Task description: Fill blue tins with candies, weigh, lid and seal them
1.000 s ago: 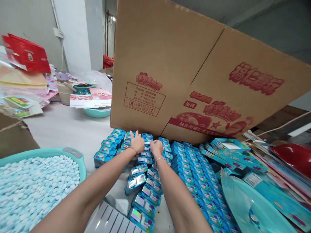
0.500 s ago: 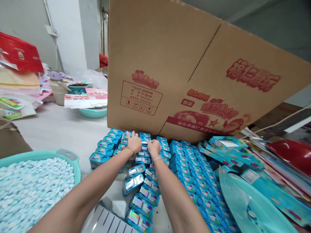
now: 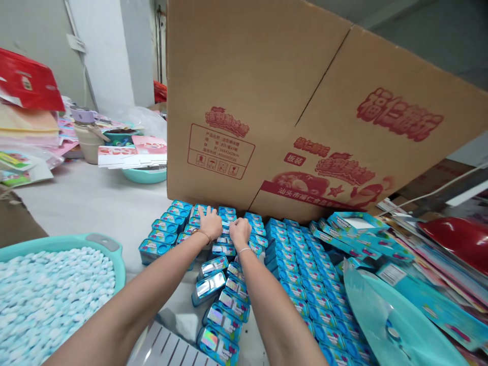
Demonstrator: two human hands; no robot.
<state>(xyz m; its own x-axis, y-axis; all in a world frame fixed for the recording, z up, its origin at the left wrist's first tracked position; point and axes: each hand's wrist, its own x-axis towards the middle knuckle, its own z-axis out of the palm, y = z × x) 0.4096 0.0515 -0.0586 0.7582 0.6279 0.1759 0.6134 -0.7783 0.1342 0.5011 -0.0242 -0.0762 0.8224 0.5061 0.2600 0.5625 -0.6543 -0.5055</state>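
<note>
Both my hands are over a block of small blue tins (image 3: pixel 224 250) standing in rows on the white table. My left hand (image 3: pixel 209 224) lies on the left rows, with fingers stretched out across the lids. Just to its right, my right hand (image 3: pixel 240 234) is closed, fingertips bent down over the tins; what it holds, if anything, is hidden. Closer to me, several tins with shiny silver labels (image 3: pixel 211 286) lie between my forearms. More tins (image 3: pixel 305 274) stand in long rows right of my right arm.
A large cardboard box (image 3: pixel 274 101) stands behind the tins. At the left is a turquoise basin (image 3: pixel 121 269) of pale blue-white pellets. Flat blue cartons (image 3: pixel 356 223) and another turquoise basin (image 3: pixel 423 315) are at the right. A white striped tray (image 3: pixel 168 345) lies in front.
A pale strip seen between my hands is no longer plain to see. My right hand has shifted slightly left and down; my left hand stays almost in place.
</note>
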